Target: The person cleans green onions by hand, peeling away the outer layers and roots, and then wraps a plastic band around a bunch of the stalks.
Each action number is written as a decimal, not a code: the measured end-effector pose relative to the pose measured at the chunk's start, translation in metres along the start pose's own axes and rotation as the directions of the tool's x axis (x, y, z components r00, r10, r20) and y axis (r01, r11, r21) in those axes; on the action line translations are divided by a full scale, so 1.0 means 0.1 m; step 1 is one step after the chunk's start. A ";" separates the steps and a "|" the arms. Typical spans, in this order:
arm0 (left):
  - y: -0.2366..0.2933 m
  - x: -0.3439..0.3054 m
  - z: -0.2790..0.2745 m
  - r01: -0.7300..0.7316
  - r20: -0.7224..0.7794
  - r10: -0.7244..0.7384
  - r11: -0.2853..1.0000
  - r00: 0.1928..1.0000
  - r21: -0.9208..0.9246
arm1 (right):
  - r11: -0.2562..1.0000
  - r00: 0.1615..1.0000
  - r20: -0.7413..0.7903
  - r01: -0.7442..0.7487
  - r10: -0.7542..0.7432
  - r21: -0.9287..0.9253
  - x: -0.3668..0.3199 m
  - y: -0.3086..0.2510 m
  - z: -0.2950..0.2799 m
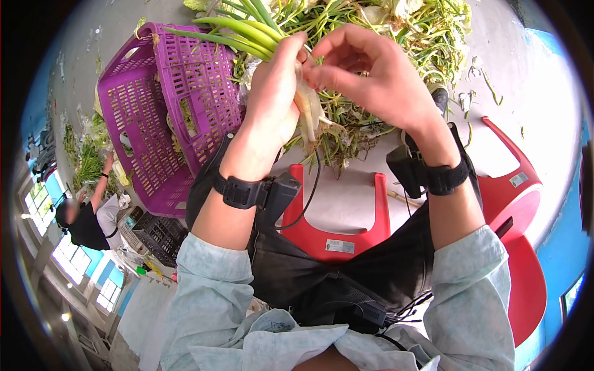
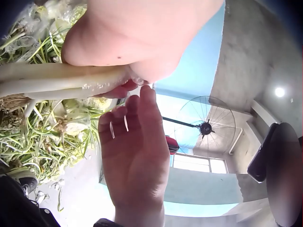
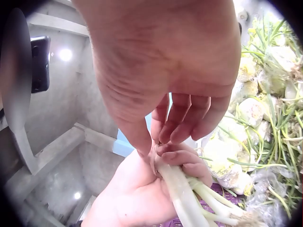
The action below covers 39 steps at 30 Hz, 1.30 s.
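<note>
My left hand (image 1: 272, 93) grips a small bunch of spring onions (image 1: 307, 105) around the stems. Their green leaves point away from me, and the white, rooted ends hang toward my lap. In the left wrist view the pale stems (image 2: 52, 80) come out from under that hand. My right hand (image 1: 380, 77) is bent over the bunch, close beside the left fingers. The right wrist view shows its thumb and fingertips meeting at a thin strip of outer skin (image 3: 154, 161) on a white stem (image 3: 180, 191).
A heap of trimmed greens (image 1: 436, 43) covers the floor ahead. Purple basket crates (image 1: 201, 93) stand tilted at the left. A red stool (image 1: 331, 241) is between my legs, with red chairs (image 1: 526, 272) at the right. Another person (image 1: 93, 219) works at far left beside a black crate (image 1: 159, 238).
</note>
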<state>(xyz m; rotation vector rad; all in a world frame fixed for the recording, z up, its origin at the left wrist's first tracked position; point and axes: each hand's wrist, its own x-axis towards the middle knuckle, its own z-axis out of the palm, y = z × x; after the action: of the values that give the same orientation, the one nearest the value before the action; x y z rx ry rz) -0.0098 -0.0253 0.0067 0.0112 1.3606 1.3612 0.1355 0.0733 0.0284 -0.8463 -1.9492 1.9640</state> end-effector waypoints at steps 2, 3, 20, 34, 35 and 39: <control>-0.01 -0.03 0.05 -0.023 -0.012 0.024 0.998 1.000 0.060 | 0.991 0.998 0.036 0.049 -0.045 -0.127 0.00 0.03 0.01; 0.00 -0.06 0.08 -0.033 0.022 0.032 0.996 0.999 0.085 | 0.985 0.998 0.042 0.054 -0.048 -0.161 0.00 0.03 0.02; -0.08 0.00 0.07 -0.040 0.046 0.034 0.992 0.998 0.119 | 0.977 0.999 -0.049 0.007 -0.018 -0.215 -0.03 0.07 0.01; -0.09 0.00 0.08 -0.064 0.038 0.058 0.978 0.998 0.200 | 0.974 0.999 -0.048 -0.005 -0.007 -0.226 0.00 0.14 -0.08; -0.10 0.00 0.09 -0.084 0.058 0.075 0.983 0.996 0.163 | 0.980 0.999 0.034 0.007 0.000 -0.197 -0.02 0.12 -0.07; -0.05 0.00 0.10 -0.037 0.227 0.009 0.992 0.974 0.121 | 0.941 0.993 0.032 0.115 -0.111 -0.319 -0.06 0.10 0.01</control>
<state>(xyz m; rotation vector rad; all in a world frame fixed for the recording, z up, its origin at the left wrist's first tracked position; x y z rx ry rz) 0.0003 -0.0206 0.0063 0.2594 1.2536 1.2509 0.1417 0.0683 0.0200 -0.7741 -2.3088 1.6175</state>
